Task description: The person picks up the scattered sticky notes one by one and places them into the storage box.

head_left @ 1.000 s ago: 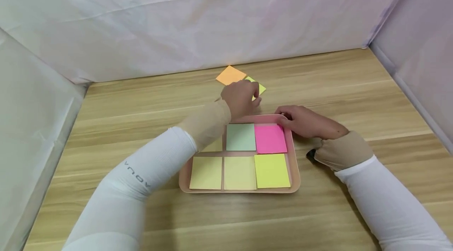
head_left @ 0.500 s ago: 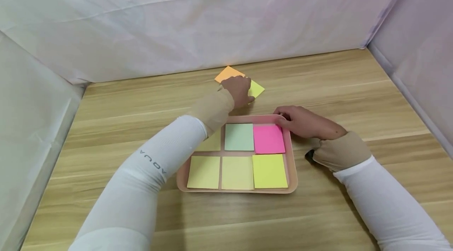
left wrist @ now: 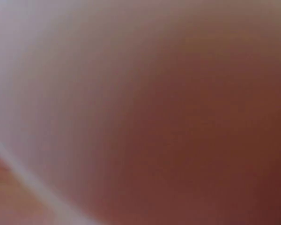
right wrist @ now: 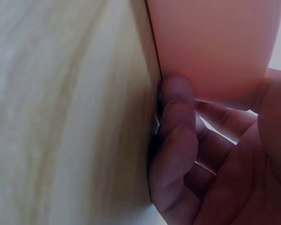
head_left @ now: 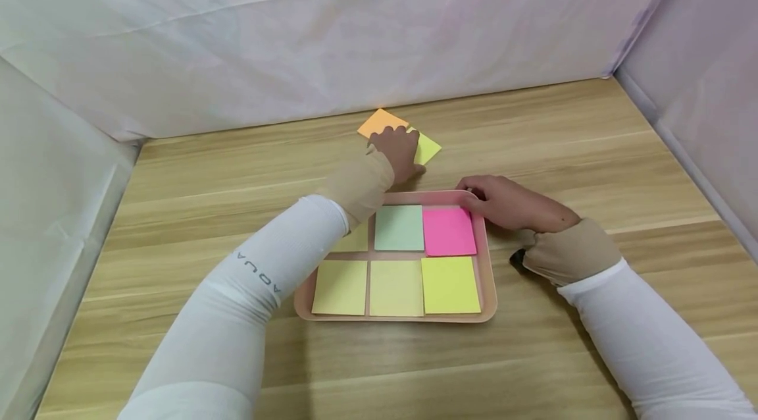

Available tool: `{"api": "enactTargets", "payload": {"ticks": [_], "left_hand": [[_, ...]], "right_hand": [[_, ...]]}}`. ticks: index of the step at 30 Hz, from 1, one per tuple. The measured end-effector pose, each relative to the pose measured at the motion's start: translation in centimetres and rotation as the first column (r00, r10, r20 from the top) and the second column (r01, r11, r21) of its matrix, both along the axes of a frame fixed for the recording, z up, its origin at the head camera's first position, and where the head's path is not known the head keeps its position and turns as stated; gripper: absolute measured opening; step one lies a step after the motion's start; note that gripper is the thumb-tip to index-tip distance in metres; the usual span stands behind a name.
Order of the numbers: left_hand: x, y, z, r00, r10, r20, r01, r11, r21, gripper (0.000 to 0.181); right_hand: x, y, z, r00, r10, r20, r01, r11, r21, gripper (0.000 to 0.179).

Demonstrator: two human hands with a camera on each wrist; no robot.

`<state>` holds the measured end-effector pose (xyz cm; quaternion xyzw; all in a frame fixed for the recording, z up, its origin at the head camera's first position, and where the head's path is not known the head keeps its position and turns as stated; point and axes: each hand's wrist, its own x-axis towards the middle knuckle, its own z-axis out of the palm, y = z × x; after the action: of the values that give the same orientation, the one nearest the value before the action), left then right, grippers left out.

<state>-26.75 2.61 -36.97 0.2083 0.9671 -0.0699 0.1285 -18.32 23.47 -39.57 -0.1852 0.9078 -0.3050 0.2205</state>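
Note:
A pink tray (head_left: 398,320) holds several square sticky note pads: a pale green pad (head_left: 399,228), a magenta pad (head_left: 449,232), a bright yellow pad (head_left: 451,285) and paler yellow ones in the front row. Beyond its far rim, my left hand (head_left: 395,153) lies over part of a loose yellow sticky note pad (head_left: 428,147). Its fingertips are hidden, so a hold on the pad cannot be made out. Touching that pad's corner is an orange sticky note pad (head_left: 381,122). My right hand (head_left: 508,203) grips the tray's far right corner, thumb inside the rim, fingers curled outside.
The wooden table (head_left: 195,189) carries everything, with pale cloth walls (head_left: 296,45) behind and at both sides. In the right wrist view, the tray's outer wall (right wrist: 215,47) rises beside the tabletop. Only a blur fills the left wrist view.
My left hand moved slightly left over the yellow pad and lowered onto its left part, then stayed there. The right hand keeps its grip on the tray corner.

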Motion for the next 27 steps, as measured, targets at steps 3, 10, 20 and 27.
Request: {"api": "enactTargets", "payload": {"ticks": [3,10,20,27], "left_hand": [[0.3,0.0,0.3,1.0,-0.004,-0.014,0.004,1.0,-0.013,0.066],[0.1,-0.3,0.2,1.0,-0.011,-0.004,0.011,0.998,-0.058,0.054],[1.0,-1.5,1.4,1.0,-0.011,-0.011,0.011,0.999,0.032,0.02],[1.7,-2.6,2.0,0.994,-0.02,-0.106,0.032,0.993,0.115,0.014]], "right_hand": [[0.0,0.0,-0.1,1.0,-0.002,0.0,0.002,1.0,-0.001,0.024],[0.0,-0.3,-0.1,1.0,0.002,-0.004,-0.002,1.0,-0.019,0.025],[-0.4,-0.7,0.1,1.0,0.019,-0.001,-0.019,1.0,-0.013,0.026],[-0.5,-0.4,0.2,1.0,0.022,-0.004,-0.022,1.0,0.0,0.027]]}}
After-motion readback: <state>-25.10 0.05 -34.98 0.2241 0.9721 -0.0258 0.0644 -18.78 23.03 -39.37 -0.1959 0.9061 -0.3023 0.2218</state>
